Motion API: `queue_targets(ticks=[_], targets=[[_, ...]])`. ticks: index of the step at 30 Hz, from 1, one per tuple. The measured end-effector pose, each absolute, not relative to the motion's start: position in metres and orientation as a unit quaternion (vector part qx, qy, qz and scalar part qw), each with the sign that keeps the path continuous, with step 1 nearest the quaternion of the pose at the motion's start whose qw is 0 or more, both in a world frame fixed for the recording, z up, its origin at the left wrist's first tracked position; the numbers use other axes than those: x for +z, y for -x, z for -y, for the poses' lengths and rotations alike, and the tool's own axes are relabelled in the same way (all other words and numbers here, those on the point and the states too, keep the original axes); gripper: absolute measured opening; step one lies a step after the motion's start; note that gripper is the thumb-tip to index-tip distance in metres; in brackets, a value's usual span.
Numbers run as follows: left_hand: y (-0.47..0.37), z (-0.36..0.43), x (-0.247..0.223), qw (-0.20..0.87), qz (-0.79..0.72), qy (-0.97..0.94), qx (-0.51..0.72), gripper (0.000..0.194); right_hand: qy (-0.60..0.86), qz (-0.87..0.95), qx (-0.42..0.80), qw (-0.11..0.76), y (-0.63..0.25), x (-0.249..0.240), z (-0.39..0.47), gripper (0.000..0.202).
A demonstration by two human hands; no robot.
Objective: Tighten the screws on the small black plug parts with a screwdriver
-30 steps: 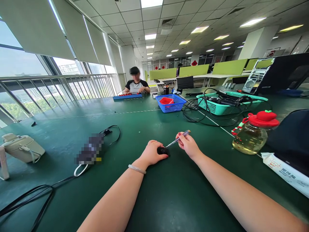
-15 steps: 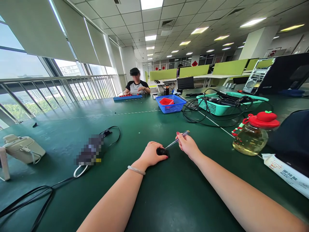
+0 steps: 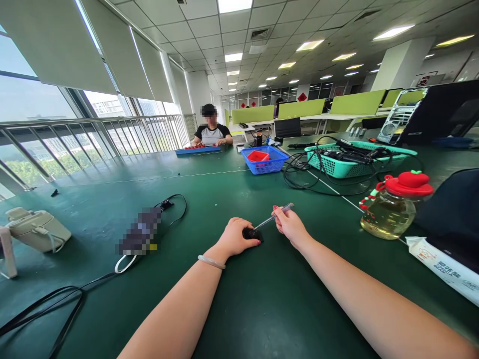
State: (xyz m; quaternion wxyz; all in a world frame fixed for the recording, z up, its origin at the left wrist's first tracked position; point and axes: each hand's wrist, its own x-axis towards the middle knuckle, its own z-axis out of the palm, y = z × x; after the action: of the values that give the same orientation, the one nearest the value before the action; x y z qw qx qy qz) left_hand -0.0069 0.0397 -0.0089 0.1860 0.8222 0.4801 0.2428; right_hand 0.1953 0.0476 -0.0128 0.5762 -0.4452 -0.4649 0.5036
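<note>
My left hand [image 3: 235,238] rests on the green tabletop, its fingers curled round a small black block [image 3: 253,234]. Small pale specks or fittings show on the block's upper face; its exact kind is too small to tell. My right hand [image 3: 292,228] pinches a slim screwdriver [image 3: 266,221] with a see-through handle and a thin metal shaft. The screwdriver slants down to the left, and its tip meets the top of the block. Part of the block is hidden under the left fingers.
A green basket [image 3: 329,167] full of black cables and a blue basket [image 3: 275,167] stand farther back. On the right are a red-lidded bottle [image 3: 389,214] and a white packet [image 3: 441,267]. A beige bottle [image 3: 39,229] lies left. Across the table sits a person [image 3: 212,133].
Both hands stay nearly in place, the screwdriver tip still at the block. The person across the table has lowered a hand toward the blue tray.
</note>
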Motion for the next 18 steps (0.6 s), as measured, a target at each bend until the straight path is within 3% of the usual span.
queue_targets(ticks=[9,18], targets=[[0.0073,-0.0397,-0.0076,0.189,-0.479,-0.823,0.24,0.04,0.401,0.48,0.509,0.591,-0.1958,-0.0056,-0.0412,0.029],[0.0085,-0.0412,-0.0063,0.192,-0.466,-0.829,0.242,0.04,0.408,0.509,0.507,0.562,-0.199,-0.0007,-0.0414,0.046]])
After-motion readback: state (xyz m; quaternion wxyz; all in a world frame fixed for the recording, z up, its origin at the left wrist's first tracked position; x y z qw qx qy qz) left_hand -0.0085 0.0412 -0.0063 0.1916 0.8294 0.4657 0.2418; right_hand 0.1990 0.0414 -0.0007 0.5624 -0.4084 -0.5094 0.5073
